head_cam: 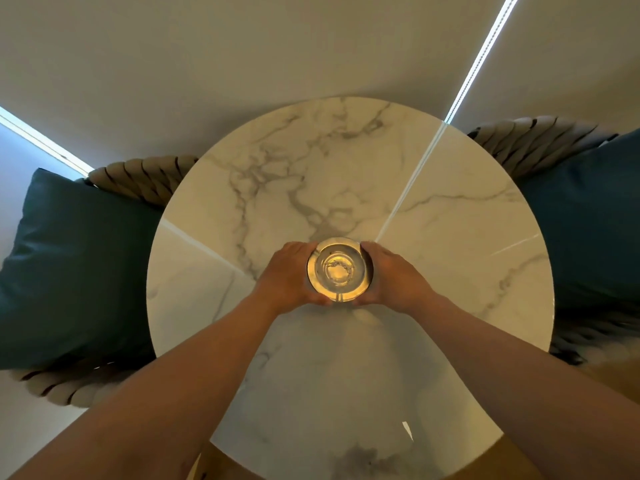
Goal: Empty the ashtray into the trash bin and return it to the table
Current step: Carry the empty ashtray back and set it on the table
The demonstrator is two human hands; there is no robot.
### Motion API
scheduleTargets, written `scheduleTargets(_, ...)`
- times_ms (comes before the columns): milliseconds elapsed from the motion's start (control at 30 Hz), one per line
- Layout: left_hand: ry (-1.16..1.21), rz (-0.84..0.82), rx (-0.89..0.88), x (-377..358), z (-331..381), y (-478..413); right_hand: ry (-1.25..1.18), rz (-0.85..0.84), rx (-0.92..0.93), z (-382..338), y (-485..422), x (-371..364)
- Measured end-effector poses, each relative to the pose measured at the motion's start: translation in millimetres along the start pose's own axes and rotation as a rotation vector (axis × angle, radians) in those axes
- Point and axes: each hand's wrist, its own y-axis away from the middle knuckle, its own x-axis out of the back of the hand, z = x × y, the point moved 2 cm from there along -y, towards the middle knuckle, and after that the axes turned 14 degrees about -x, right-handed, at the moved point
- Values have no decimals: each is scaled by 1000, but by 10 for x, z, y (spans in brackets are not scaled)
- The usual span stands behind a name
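A round clear glass ashtray [339, 270] sits near the middle of a round white marble table [450, 244]. Its bowl glows yellowish and I cannot tell whether anything lies in it. My left hand [289, 277] wraps around its left side and my right hand [394, 275] around its right side, fingers curled against the rim. Whether the ashtray rests on the table or is lifted off it I cannot tell. No trash bin is in view.
A woven rope chair with a dark teal cushion [79, 268] stands at the table's left. A second chair with a teal cushion [588, 216] stands at the right. A pale wall rises behind the table.
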Motion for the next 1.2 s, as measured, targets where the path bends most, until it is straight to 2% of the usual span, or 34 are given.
scheduleTargets(267,-13,8,-33,-142,-175,-224,58,13,36,87,-222,38)
scheduleTargets(533,-76,-55,-7,-268,-246,-274,151,15,-19,210,-261,-33)
scheduleTargets(1200,-82,-42,-10,-283,-312,-235,164,15,-31,261,-286,-65)
